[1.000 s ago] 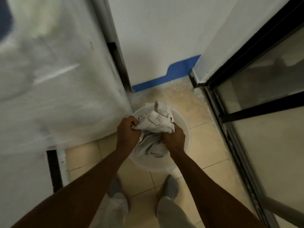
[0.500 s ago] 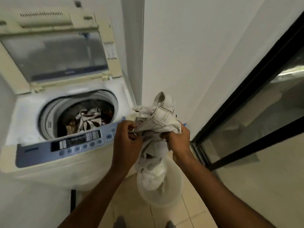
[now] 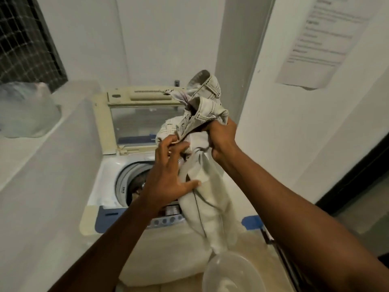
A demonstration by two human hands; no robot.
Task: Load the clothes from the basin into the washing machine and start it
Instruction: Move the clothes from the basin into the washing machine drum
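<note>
A pair of off-white trousers (image 3: 207, 186) hangs in the air over the front right of the top-loading washing machine (image 3: 105, 178). My right hand (image 3: 222, 140) grips the bunched waistband high up. My left hand (image 3: 168, 175) pinches the cloth just below the waistband, its thumb lying along the hanging leg. The machine's lid (image 3: 143, 121) stands open and dark clothes show inside the drum (image 3: 134, 186). Its blue control panel (image 3: 166, 218) is partly hidden by my arm and the trousers. The translucent white basin (image 3: 229, 272) sits on the floor at the bottom, under the trouser leg.
A white ledge (image 3: 42, 157) runs along the left, with a plastic bag (image 3: 25, 110) on it below a mesh window. A paper notice (image 3: 320, 41) hangs on the right wall. A dark door frame (image 3: 357, 171) stands at the right.
Both hands lifted the trousers out of the basin and up above the machine. My view rose from the floor to the machine and walls. The left hand loosened and shifted down the cloth.
</note>
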